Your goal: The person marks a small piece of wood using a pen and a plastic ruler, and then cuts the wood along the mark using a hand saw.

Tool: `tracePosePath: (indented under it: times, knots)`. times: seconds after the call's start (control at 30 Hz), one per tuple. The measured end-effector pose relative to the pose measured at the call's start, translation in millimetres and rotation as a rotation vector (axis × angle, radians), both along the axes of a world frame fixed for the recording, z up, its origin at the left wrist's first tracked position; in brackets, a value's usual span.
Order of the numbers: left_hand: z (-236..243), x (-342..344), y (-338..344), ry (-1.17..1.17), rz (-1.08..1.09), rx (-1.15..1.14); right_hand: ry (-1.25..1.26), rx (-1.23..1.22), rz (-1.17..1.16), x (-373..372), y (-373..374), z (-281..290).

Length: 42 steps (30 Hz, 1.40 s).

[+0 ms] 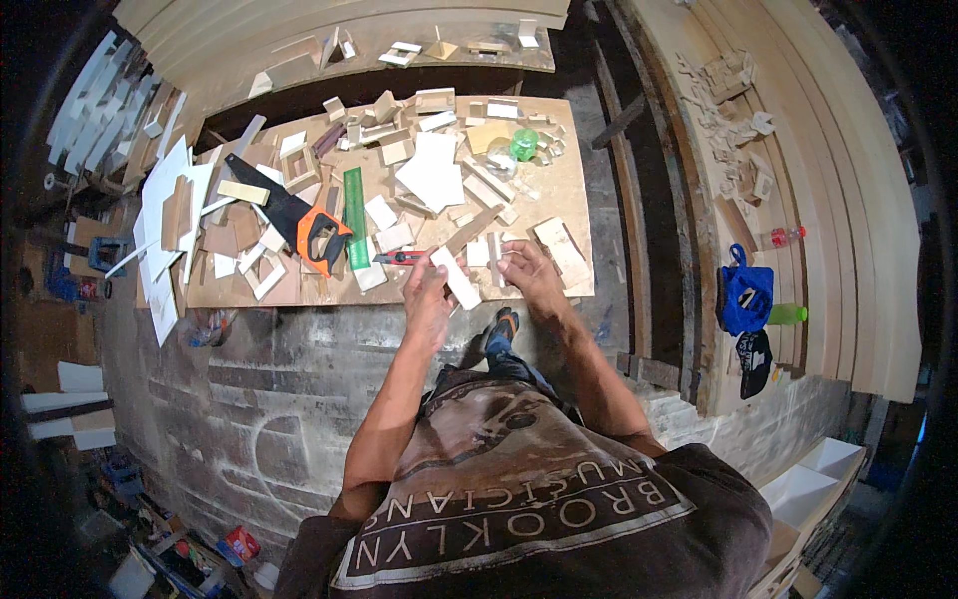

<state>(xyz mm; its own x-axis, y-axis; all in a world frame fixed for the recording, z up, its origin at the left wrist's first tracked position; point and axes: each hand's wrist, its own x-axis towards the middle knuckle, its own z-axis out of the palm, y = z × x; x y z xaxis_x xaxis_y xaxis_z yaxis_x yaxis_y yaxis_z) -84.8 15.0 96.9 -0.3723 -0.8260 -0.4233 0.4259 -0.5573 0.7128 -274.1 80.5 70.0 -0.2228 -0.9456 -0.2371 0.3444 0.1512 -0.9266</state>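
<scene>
Head view, left hand: I see the left hand (427, 290) closed in a pinch on a pale rectangular piece (457, 280) at the worktable's (573, 205) near edge
Right hand: the right hand (531, 278) seems nearly closed, thumb and fingertips on a narrow wooden strip (496, 262), just right of that piece
Handling: I'd keep both grips light and the facing edges level
Utility knife: red utility knife (401, 258) lies just beside the left fingers; I'd keep knuckles clear
</scene>
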Motion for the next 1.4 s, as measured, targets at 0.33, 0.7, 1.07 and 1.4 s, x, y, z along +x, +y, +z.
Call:
tracePosePath:
  times: [0.33, 0.7, 1.07, 1.4]
  knots:
    - [29, -17, 19, 0.136, -0.135, -0.101, 0.77, -0.115, -0.127, 30, 21, 53]
    - [40, -11, 33, 0.145, -0.196, -0.131, 0.836, -0.253, -0.156, 34, 37, 74]
    - [51, -14, 41, 0.044, -0.203, -0.444, 0.552, -0.226, -0.161, 32, 56, 78]
    - [64, -7, 46, 0.117, -0.196, -0.555, 0.682, -0.363, -0.196, 42, 63, 100]
